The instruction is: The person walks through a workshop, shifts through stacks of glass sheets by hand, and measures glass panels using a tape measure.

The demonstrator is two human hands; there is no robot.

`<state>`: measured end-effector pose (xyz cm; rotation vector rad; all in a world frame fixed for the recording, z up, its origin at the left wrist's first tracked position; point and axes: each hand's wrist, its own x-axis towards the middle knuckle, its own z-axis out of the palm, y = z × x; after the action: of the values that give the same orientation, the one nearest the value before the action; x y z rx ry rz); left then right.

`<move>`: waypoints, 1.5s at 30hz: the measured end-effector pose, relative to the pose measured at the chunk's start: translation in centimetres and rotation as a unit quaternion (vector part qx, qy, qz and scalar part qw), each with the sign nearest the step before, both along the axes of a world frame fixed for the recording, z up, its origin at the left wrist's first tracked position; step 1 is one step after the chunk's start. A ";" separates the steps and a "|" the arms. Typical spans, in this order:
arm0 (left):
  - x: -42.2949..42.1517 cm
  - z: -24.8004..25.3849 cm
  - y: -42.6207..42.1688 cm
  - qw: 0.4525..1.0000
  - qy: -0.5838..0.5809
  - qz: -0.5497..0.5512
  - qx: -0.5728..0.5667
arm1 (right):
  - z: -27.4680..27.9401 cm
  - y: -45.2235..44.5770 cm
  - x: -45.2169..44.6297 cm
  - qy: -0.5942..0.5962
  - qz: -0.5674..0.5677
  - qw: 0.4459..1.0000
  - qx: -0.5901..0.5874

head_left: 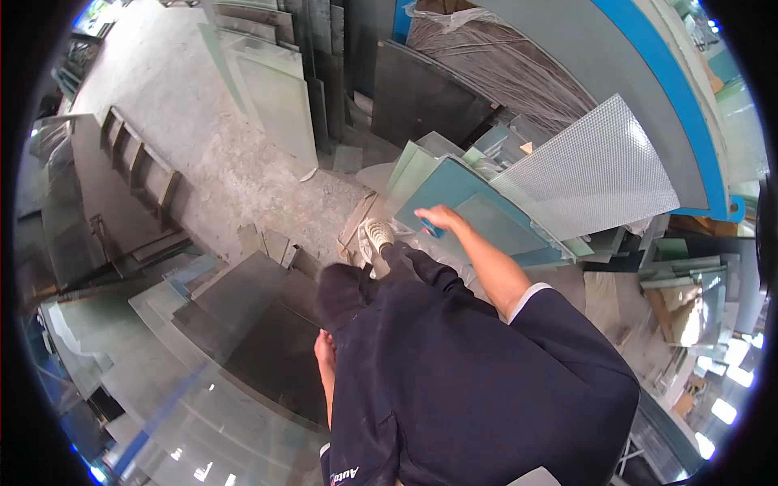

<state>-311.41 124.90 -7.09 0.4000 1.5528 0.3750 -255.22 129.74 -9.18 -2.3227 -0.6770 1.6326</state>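
Note:
My right hand (442, 217) is closed around a small blue object (433, 230) with a touch of red; its exact kind is too small to make out. It is held over the upper left part of a leaning teal glass sheet (470, 202); I cannot tell whether it touches the glass. My left hand (325, 348) hangs low beside my dark trouser leg, fingers curled, partly hidden by my clothing. Whether anything sits inside those fingers is not visible. Dark glass sheets (271, 324) lie to the left of that hand.
A textured glass sheet (596, 174) leans at the right, near a large blue-edged frame (681, 81). Pale panes (275, 97) stand at the back. A wooden rack (138, 158) lies left on the concrete floor (243, 178). Scraps lie near my shoe (378, 233).

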 end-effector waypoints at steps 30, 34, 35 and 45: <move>23.7 -1.3 66.6 0.889 0.018 -0.446 0.102 | 11.2 2.2 -18.0 0.018 -0.391 0.909 -0.147; 28.0 0.2 62.0 0.847 -0.029 -0.519 0.110 | 10.5 1.1 -17.7 0.055 -0.502 0.858 -0.094; 28.3 0.1 60.6 0.833 -0.019 -0.545 0.095 | 10.8 1.0 -17.5 0.040 -0.520 0.849 -0.088; 23.1 0.2 53.0 0.763 0.123 -0.634 -0.024 | 6.3 -4.4 -19.1 0.056 -0.562 0.824 -0.050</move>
<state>-288.27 177.95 -6.89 1.3728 1.1935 -0.8111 -274.33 125.29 -2.86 -1.9325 0.7379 1.1533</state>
